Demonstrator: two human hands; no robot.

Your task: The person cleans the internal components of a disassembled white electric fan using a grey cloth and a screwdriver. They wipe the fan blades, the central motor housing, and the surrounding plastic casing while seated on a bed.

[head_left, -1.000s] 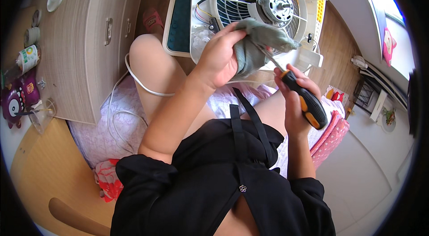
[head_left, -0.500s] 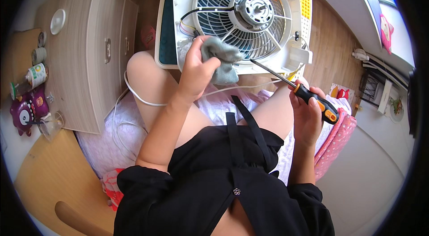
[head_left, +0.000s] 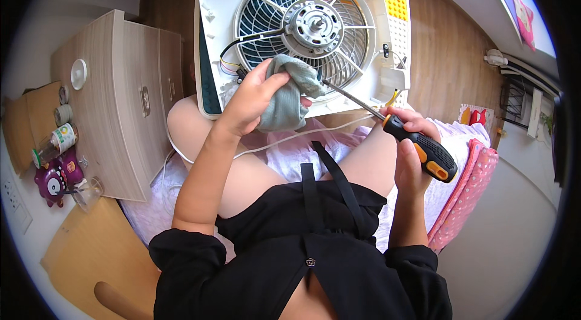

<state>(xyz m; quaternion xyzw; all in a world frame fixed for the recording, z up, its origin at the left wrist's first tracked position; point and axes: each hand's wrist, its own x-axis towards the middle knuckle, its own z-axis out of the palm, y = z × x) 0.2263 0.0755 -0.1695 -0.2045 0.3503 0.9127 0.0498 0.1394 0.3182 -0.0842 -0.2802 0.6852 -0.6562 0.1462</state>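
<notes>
From where I sit watching the head view, my left hand [head_left: 254, 99] is curled shut around a grey-green cloth [head_left: 289, 99], thumb on top, pressing the wad against the lower left of the white fan housing [head_left: 209, 29] that lies flat across the knees. My right hand [head_left: 410, 150] is fisted around the black-and-orange handle of a screwdriver [head_left: 417, 147] — full grip, fingers wrapped, nothing else in it. The relation that counts: the screwdriver's long axis runs up and to the left from the right hand, its bare shaft pointing at the cloth, and the tip sits just beside or touching the cloth's right edge; I cannot tell which. So the cloth lies up-left of the right hand, and the left hand is plainly the nearer one, already on it. The fan motor [head_left: 313, 24] sits at the hub of the round grille [head_left: 266, 14], above both hands, apart from the cloth. Dark wires [head_left: 239, 47] run from the motor down to the housing's left rim, just above the left thumb. A white cord [head_left: 302, 135] trails under the cloth across the lap. Off to the left — a wooden drawer unit [head_left: 130, 114] with small bottles [head_left: 54, 141] beside it, well apart from either hand.
</notes>
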